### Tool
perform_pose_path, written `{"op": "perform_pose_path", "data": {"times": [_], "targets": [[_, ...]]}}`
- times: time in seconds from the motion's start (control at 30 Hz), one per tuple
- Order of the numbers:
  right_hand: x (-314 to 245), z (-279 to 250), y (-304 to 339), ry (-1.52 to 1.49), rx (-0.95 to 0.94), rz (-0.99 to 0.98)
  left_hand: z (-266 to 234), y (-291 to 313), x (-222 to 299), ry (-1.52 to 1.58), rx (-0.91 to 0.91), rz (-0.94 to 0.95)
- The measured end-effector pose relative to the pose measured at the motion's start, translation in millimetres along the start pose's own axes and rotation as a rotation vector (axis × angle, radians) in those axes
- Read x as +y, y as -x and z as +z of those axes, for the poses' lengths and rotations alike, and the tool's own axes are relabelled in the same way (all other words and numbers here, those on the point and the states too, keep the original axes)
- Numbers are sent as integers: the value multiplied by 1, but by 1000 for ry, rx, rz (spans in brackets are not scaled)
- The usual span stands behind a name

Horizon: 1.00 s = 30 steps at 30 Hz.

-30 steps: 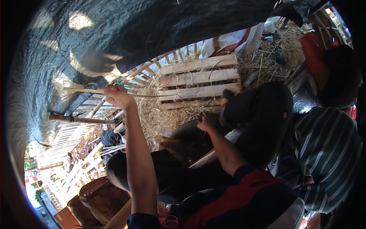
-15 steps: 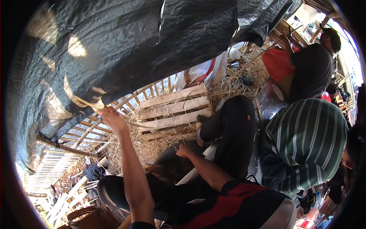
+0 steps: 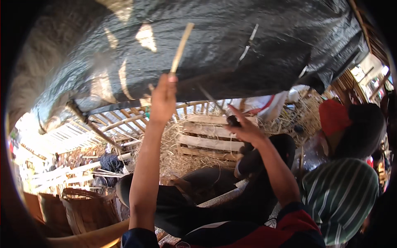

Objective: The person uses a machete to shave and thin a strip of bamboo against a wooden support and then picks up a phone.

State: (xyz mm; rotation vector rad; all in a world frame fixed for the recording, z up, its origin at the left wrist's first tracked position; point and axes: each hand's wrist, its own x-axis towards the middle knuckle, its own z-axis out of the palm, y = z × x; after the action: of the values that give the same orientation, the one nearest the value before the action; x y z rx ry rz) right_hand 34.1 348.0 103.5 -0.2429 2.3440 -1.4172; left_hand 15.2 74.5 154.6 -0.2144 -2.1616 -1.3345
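Note:
Raised in front of the black plastic sheet, my left hand (image 3: 164, 99) is closed on a thin pale bamboo strip (image 3: 182, 47) that points upward. To its right, my right hand (image 3: 250, 129) grips a knife by its dark handle (image 3: 233, 121), with the forefinger stretched out along it. The knife's narrow blade slants up and to the left, in front of the sheet's lower edge, apart from the strip. Beyond my crossed legs lies a slatted wooden board (image 3: 213, 131) on shavings.
A black plastic sheet (image 3: 198, 53) hangs across the far side above a bamboo slat fence (image 3: 124, 118). Two people sit at the right, one in a striped green top (image 3: 341, 194). Brown woven baskets (image 3: 89, 208) stand at the lower left, near bamboo pieces (image 3: 70, 177).
My left hand has moved up and right, and the strip now points upward. My right hand has risen from near my lap, and a knife now shows in it. The view has shifted left.

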Motion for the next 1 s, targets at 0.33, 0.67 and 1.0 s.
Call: {"op": "perform_pose_path", "data": {"times": [0.33,0.67,1.0], "targets": [[-25,-1,-21,-476,-90,85,5,49,-22,-196,-754,-80],[-7,9,-39,-730,-84,119,-6,66,-15,-257,-1017,-283],[12,-52,-33,-988,315,138,-118,80,-45,-351,-1027,-629]]}}
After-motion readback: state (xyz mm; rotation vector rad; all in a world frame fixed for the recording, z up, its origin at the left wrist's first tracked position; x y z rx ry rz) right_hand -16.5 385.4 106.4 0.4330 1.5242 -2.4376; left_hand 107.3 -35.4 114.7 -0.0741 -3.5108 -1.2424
